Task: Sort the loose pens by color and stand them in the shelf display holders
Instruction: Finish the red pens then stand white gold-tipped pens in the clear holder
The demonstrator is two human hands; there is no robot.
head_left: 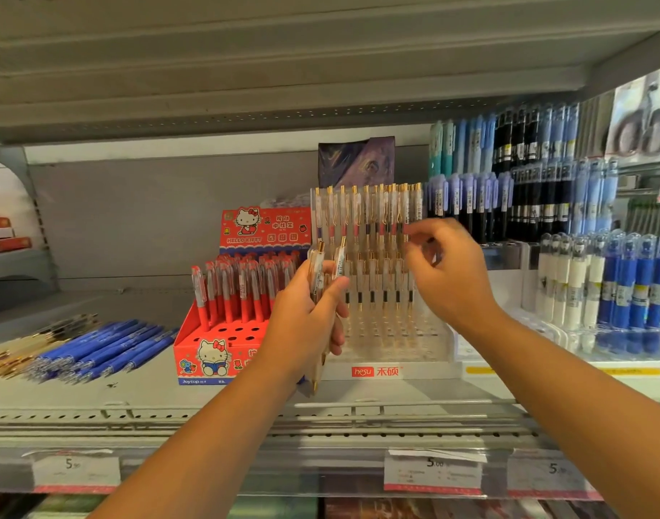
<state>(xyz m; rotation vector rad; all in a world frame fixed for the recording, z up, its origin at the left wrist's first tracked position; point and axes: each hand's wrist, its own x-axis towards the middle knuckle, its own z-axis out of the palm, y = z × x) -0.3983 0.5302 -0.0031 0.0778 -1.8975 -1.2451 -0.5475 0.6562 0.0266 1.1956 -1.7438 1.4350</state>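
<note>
My left hand (pixel 309 316) grips a small bundle of clear gold-clipped pens (pixel 323 271), held upright in front of the clear tiered holder (pixel 392 331). My right hand (pixel 450 271) is raised at the holder's right side, its fingertips pinched at the pens standing in the back row (pixel 369 211); whether it grips one I cannot tell. Loose blue pens (pixel 104 348) and clear gold pens (pixel 18 350) lie in piles on the shelf at the left. A red cartoon-cat box (pixel 223 346) holds red pens (pixel 242 290).
Filled displays of blue, black and white pens (pixel 601 279) stand to the right. A dark packet (pixel 356 161) leans behind the clear holder. The shelf above hangs low overhead. Price tags (pixel 433 471) line the shelf's front rail.
</note>
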